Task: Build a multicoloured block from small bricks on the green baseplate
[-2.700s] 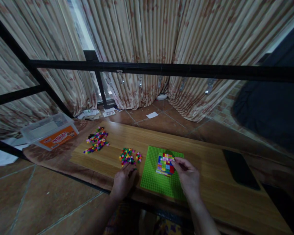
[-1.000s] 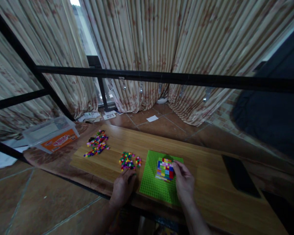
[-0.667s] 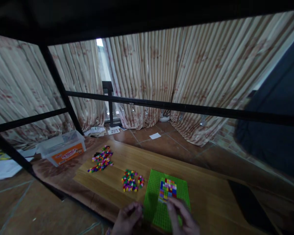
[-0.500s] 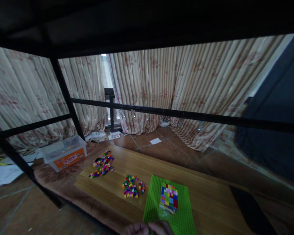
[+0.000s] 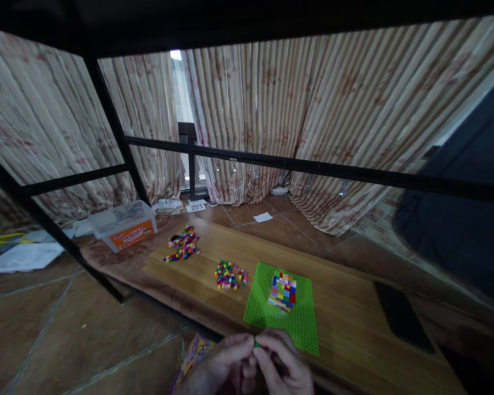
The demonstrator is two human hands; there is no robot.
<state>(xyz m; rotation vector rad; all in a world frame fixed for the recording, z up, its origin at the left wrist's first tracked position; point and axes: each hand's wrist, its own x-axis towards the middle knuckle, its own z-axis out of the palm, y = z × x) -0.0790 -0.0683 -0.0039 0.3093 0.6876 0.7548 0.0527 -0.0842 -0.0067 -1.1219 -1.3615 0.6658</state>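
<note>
My left hand [image 5: 230,359] and my right hand [image 5: 283,362] meet at the bottom of the view, fingertips pinched together. Between them shows a tiny green toy brick [image 5: 257,344], mostly hidden by the fingers. Just beyond the hands, a bright green baseplate [image 5: 259,304] lies on the wooden board. On it stands a rectangular block of multicoloured bricks [image 5: 283,292]. Left of the plate is a small pile of loose bricks [image 5: 227,275], and farther left lies a larger pile [image 5: 184,244].
A clear plastic box [image 5: 123,226] with an orange label sits at the board's far left end. A black flat object [image 5: 402,317] rests on the wooden board [image 5: 337,307] at right. Black metal bars [image 5: 288,163] cross in front of the curtains.
The view has tilted downward, so the board and bricks sit higher in it. Both hands now show more fully, still pinched together, with a green brick visible between the fingertips.
</note>
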